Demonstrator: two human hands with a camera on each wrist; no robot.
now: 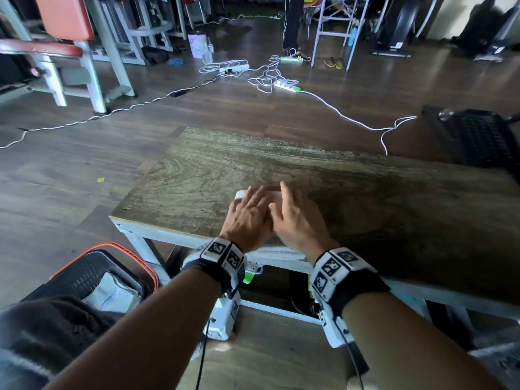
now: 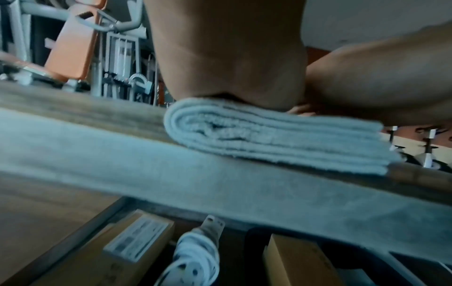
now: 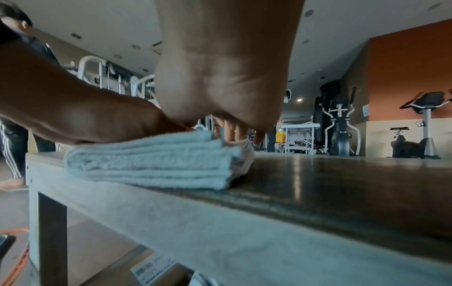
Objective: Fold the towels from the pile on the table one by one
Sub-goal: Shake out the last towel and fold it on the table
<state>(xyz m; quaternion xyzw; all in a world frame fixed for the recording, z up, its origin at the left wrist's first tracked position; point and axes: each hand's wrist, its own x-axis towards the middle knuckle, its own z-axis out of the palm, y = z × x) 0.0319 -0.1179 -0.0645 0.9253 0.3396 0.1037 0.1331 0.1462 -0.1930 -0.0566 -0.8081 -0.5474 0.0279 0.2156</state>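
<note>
Both hands press flat on one white towel near the table's front edge, left hand and right hand with fingers straight and slightly spread, smoothing the last fold; next, probably, setting it aside and fetching another.

The wooden desk has a grained brown top on a pale painted frame. One folded light towel lies flat on it in several layers, near the front edge toward the left corner, with both hands resting on top.
</note>
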